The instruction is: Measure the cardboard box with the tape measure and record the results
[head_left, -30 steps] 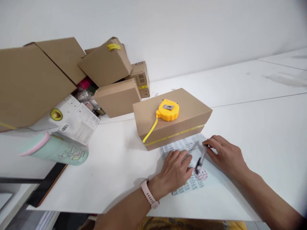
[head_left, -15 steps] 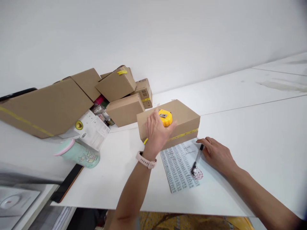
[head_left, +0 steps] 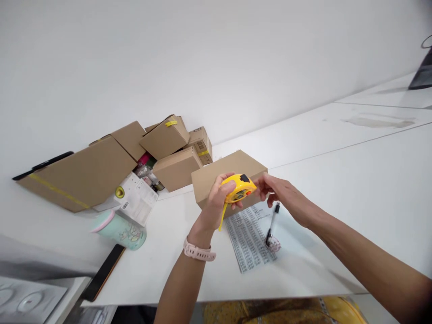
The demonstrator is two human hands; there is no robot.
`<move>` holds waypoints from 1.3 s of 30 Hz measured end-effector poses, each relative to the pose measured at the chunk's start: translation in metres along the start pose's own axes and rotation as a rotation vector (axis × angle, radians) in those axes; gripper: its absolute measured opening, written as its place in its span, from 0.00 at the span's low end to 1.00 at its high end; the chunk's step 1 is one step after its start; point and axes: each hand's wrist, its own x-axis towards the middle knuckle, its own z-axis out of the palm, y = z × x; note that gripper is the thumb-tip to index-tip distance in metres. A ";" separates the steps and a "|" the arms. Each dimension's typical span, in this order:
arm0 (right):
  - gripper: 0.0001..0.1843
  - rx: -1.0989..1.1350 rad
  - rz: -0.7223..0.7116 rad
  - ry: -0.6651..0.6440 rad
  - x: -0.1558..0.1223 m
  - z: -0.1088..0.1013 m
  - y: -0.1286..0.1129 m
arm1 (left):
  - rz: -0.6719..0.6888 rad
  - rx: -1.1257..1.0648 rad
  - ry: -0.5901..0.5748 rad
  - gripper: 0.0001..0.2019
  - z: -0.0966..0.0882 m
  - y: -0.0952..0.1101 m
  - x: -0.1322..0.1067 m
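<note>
- I am gripping a yellow tape measure (head_left: 240, 185) in my left hand (head_left: 215, 203), my thumb pressing on its near side and my fingers wrapping around the case.
- The tape measure is hovering over the front part of a closed cardboard box (head_left: 232, 167), its yellow strap (head_left: 222, 219) hanging below my hand.
- My right hand (head_left: 285, 194) is reaching in from the other side, its fingers bending at the front end of the tape measure; I cannot tell whether they are touching it or pinching anything.
- A printed sheet (head_left: 250, 243) is lying on the white table (head_left: 168, 274) just in front of the box, rows of small characters covering its left part.
- A pen (head_left: 273, 223) is resting on the sheet below my right hand, its lower end reaching a round red stamp (head_left: 274, 245).
- I am wearing a pink watch band (head_left: 200, 253) on my left wrist.
- Off to the left, a pale green cup (head_left: 124, 231) is lying tipped near a white package (head_left: 137, 200) showing an avocado.
</note>
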 end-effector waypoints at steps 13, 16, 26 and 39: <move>0.18 0.151 0.081 -0.009 0.070 -0.006 -0.023 | -0.058 -0.063 0.073 0.23 -0.061 0.018 -0.001; 0.15 0.037 0.086 0.087 0.099 -0.041 -0.015 | -0.124 -0.044 0.203 0.19 -0.110 0.023 -0.001; 0.16 -0.265 0.191 0.152 0.140 -0.055 0.041 | -0.256 0.016 0.274 0.16 -0.204 0.006 -0.001; 0.24 -0.398 0.260 0.044 0.137 -0.046 0.036 | -0.260 0.031 0.212 0.17 -0.200 -0.001 0.008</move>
